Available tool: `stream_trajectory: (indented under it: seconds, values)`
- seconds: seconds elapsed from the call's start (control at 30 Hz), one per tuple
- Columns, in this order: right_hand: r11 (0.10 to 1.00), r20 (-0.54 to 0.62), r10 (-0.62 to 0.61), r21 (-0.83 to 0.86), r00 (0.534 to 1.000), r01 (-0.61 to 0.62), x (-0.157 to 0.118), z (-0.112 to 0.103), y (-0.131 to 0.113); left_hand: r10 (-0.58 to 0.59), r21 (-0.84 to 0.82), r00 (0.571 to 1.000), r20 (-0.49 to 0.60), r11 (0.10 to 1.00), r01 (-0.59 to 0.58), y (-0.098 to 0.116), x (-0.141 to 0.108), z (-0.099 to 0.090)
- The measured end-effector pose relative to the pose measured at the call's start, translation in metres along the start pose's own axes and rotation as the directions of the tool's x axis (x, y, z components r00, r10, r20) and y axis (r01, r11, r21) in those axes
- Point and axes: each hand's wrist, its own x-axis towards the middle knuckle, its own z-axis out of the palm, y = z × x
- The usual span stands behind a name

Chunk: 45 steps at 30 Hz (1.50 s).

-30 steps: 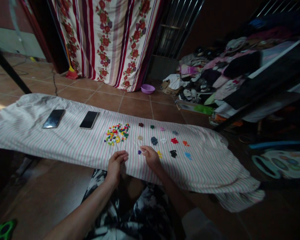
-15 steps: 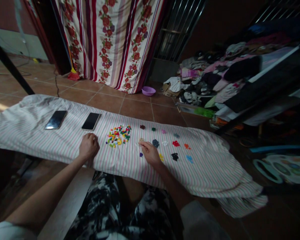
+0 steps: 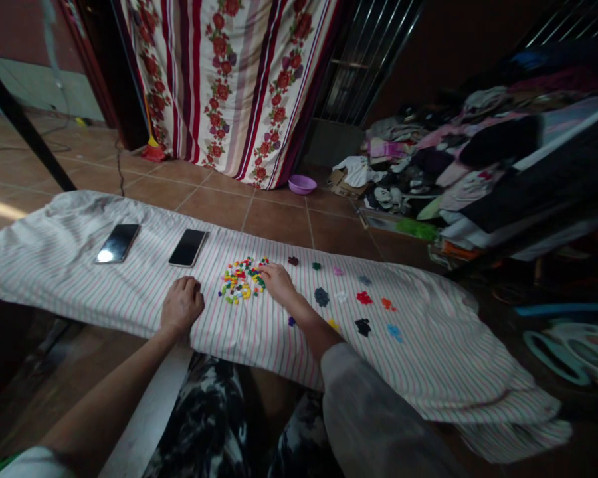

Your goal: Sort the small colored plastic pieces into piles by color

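The mixed pile of small coloured pieces (image 3: 246,291) lies on the striped cloth (image 3: 119,292), just left of the right hand (image 3: 279,284), whose fingertips meet its right edge; whether they pinch a piece, I cannot tell. The left hand (image 3: 182,307) rests loosely curled, left of the pile and near of the right-hand smartphone (image 3: 188,248); its grasp is hidden. Single-colour clusters, including black pieces (image 3: 363,326), sit farther right.
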Motion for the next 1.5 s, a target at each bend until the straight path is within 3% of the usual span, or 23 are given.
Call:
stream_trajectory:
  seconds: [0.2,0.63,0.97,1.5]
  values:
    - [0.985,0.11,0.068,-0.168,0.992,-0.049,0.018,0.003,-0.003,-0.002,0.018,1.0,0.002,1.0,0.002,0.001,0.0,0.0]
    - [0.964,0.102,0.195,-0.201,0.975,-0.172,0.023,0.011,-0.01,-0.018,0.007,1.0,0.008,1.0,0.018,0.001,0.001,0.001]
    - [0.993,-0.008,0.09,-0.075,0.996,-0.09,0.016,0.019,-0.002,-0.005,0.021,1.0,-0.006,1.0,0.005,-0.001,0.0,0.004]
    - [0.987,-0.143,0.119,0.127,0.983,-0.101,-0.002,0.011,0.003,-0.039,-0.022,0.999,0.031,0.999,0.039,0.002,0.002,-0.003]
